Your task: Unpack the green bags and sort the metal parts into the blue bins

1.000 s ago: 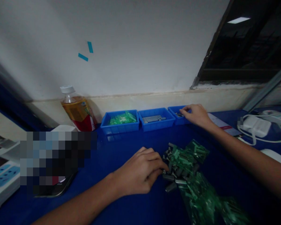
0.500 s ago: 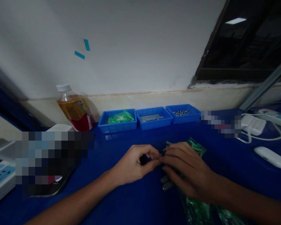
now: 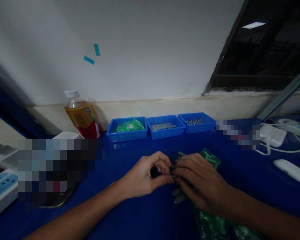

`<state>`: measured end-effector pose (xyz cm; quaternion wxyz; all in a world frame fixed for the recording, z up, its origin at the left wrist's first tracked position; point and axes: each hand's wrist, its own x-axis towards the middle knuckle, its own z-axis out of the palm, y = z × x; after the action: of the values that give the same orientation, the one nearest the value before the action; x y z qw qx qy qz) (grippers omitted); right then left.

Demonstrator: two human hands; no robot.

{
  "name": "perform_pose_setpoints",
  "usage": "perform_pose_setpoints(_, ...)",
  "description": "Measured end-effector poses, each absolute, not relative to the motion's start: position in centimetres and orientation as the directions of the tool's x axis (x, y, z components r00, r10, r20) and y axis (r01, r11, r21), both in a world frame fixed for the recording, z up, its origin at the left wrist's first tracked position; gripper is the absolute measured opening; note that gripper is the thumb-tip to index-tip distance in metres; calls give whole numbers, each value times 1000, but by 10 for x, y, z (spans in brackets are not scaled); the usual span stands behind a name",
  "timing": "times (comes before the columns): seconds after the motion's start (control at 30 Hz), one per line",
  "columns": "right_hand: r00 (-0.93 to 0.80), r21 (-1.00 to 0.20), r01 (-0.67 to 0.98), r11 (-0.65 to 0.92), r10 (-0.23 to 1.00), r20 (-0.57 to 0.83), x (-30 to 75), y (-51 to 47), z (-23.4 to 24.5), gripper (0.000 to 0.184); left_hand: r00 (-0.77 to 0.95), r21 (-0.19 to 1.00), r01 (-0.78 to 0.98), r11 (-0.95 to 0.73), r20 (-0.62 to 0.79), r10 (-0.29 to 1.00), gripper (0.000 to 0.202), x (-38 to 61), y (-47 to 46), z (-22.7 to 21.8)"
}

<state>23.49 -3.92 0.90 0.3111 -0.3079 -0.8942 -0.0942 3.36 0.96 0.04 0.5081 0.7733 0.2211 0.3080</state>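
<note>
My left hand (image 3: 148, 176) is curled, its thumb and fingers bent toward a pinch at the tips. My right hand (image 3: 202, 180) meets it from the other side, fingers bent down and close together. A small, dull sliver shows between the two sets of fingertips, too small and dark to name. Grey metal pins (image 3: 179, 197) lie on the table below the right hand, which partly covers them. Behind that hand is a clear bag with green pieces (image 3: 211, 158); more green bags (image 3: 212, 223) lie under the right forearm.
Three blue bins line the wall: one with green pieces (image 3: 130, 126), one with metal pins (image 3: 162, 126), one with small metal parts (image 3: 194, 121). A drink bottle (image 3: 83, 116) and a power strip (image 3: 2, 190) stand left. A white mouse-shaped object (image 3: 291, 170) and cables lie right.
Both hands stay together at almost the same spot. The left index finger has lifted a little from the thumb, and the thumb has slid slightly right. The view has shifted slightly.
</note>
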Motion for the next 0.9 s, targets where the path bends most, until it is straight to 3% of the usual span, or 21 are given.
perform_pose_setpoints(0.13,-586,-34,635,772,510,629,236,-39,7,19,717,866,65,-497,306,626,17,34,6,5)
perform_pose_setpoints(0.3,-534,-65,682,728,557,636,236,-39,5,16,718,658,218,-721,393,575,14,34,3,6)
perform_pose_setpoints(0.47,-540,-67,691,720,576,614,236,-38,4,15,713,541,302,-785,418,563,8,34,2,1)
perform_pose_setpoints(0.67,-578,-34,678,734,561,592,239,-36,6,23,681,550,313,-774,438,587,6,35,4,1)
perform_pose_setpoints(0.9,-582,36,675,737,501,640,234,-38,7,18,690,642,258,-722,401,603,12,36,5,3)
